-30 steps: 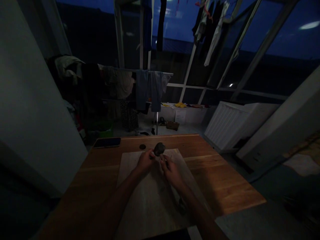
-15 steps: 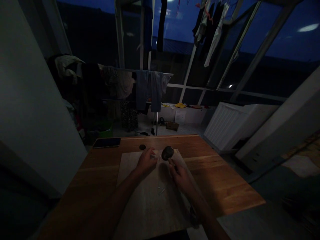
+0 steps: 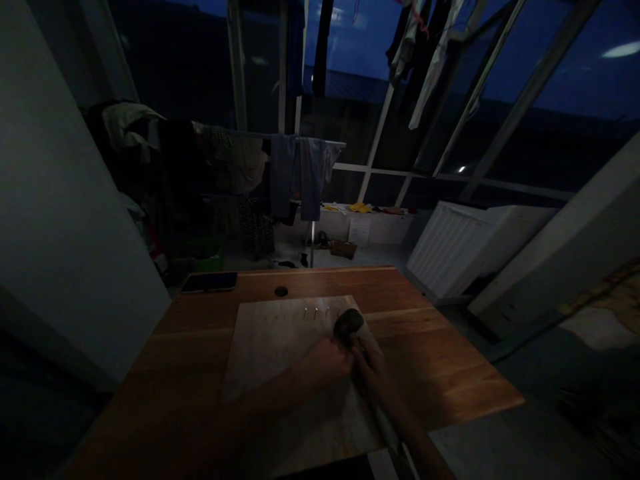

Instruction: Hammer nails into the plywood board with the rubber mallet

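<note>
A pale wooden board (image 3: 270, 347) lies on the brown wooden table (image 3: 425, 360). A short row of small nails (image 3: 316, 313) stands along the board's far edge. My right hand (image 3: 373, 373) is closed round the handle of a dark mallet (image 3: 349, 323), whose round head hovers over the board's right side. My left hand (image 3: 327, 359) rests low on the board just left of the mallet, fingers curled down against the surface; what they pinch, if anything, is too dark to see.
A dark phone (image 3: 209, 282) lies at the table's far left corner, with a small round dark disc (image 3: 281, 291) beside the board. Beyond the table stand a drying rack with clothes (image 3: 280, 173), a white radiator (image 3: 450, 250) and large dark windows.
My left hand let go of the nail at the far edge and drew back toward me beside the mallet. The mallet swung right and lower. The camera tilted slightly.
</note>
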Tool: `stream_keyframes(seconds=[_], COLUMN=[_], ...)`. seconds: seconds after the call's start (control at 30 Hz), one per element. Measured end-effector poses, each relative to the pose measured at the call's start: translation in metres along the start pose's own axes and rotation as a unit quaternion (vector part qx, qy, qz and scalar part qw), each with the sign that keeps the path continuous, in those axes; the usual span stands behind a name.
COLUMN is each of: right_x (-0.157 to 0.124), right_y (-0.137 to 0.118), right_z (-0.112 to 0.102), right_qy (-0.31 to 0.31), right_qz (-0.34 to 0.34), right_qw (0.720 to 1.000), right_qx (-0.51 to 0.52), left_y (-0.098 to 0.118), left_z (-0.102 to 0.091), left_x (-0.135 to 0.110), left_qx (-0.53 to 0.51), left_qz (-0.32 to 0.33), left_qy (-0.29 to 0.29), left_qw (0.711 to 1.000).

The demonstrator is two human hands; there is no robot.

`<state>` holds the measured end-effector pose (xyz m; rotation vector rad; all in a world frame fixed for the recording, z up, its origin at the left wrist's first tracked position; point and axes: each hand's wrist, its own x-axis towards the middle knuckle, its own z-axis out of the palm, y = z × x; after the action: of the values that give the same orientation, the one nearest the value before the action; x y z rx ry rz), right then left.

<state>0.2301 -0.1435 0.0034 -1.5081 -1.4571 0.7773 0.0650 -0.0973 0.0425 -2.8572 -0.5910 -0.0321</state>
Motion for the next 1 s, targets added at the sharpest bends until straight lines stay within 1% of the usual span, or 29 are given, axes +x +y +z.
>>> stream_keyframes(seconds=[0.07,0.1,0.17,0.2,0.23,0.27,0.33,0.37,0.4,0.43,0.47,0.5,0.57,0.63,0.83,0.9,1.0], right_x=[0.0,0.0,0.0,-0.001,-0.001,-0.001,-0.002,-0.002,-0.002,-0.002,-0.003,-0.003,-0.002,-0.002,-0.005,-0.004,0.004], right_y=[-0.001,-0.002,-0.002,-0.002,-0.002,-0.003,-0.004,-0.005,-0.006,-0.007,-0.008,-0.009,-0.01,-0.011,-0.019,-0.023,-0.033], right_z=[0.0,0.0,0.0,0.0,0.001,0.001,0.001,0.0,0.0,-0.001,-0.002,-0.002,-0.003,-0.003,-0.003,0.002,0.015], right_qy=[-0.011,-0.009,0.001,0.006,0.009,0.01,0.015,0.014,0.011,0.007,0.002,-0.004,-0.009,-0.01,-0.006,-0.003,0.004], right_qz=[-0.001,-0.005,-0.015,-0.018,-0.018,-0.016,-0.007,-0.003,-0.001,0.001,0.004,0.007,0.013,0.015,0.004,0.0,-0.008], right_qw=[1.0,1.0,1.0,1.0,1.0,1.0,1.0,1.0,1.0,1.0,1.0,1.0,1.0,1.0,1.0,1.0,1.0], right_qx=[0.0,0.002,0.006,0.009,0.011,0.013,0.015,0.016,0.014,0.011,0.007,0.003,-0.002,-0.003,-0.022,-0.019,-0.011], left_y=[-0.005,-0.011,-0.029,-0.041,-0.054,-0.067,-0.091,-0.101,-0.109,-0.114,-0.117,-0.118,-0.117,-0.115,-0.115,-0.115,-0.116], left_z=[0.0,0.0,0.003,0.005,0.009,0.014,0.025,0.031,0.036,0.042,0.046,0.05,0.055,0.058,0.061,0.061,0.062], left_x=[-0.002,-0.006,-0.016,-0.022,-0.029,-0.035,-0.048,-0.053,-0.058,-0.061,-0.064,-0.066,-0.068,-0.068,-0.069,-0.069,-0.068], left_qx=[-0.013,-0.029,-0.091,-0.135,-0.19,-0.253,-0.362,-0.398,-0.423,-0.438,-0.445,-0.446,-0.442,-0.437,-0.399,-0.389,-0.375], left_qz=[0.01,0.005,-0.035,-0.078,-0.121,-0.171,-0.266,-0.305,-0.336,-0.361,-0.376,-0.386,-0.391,-0.385,-0.349,-0.341,-0.342], left_qy=[0.018,0.034,0.077,0.103,0.127,0.161,0.225,0.252,0.269,0.28,0.285,0.287,0.288,0.286,0.263,0.259,0.261], left_qw=[1.0,0.999,0.992,0.982,0.966,0.939,0.865,0.828,0.797,0.775,0.761,0.755,0.754,0.761,0.806,0.816,0.821])
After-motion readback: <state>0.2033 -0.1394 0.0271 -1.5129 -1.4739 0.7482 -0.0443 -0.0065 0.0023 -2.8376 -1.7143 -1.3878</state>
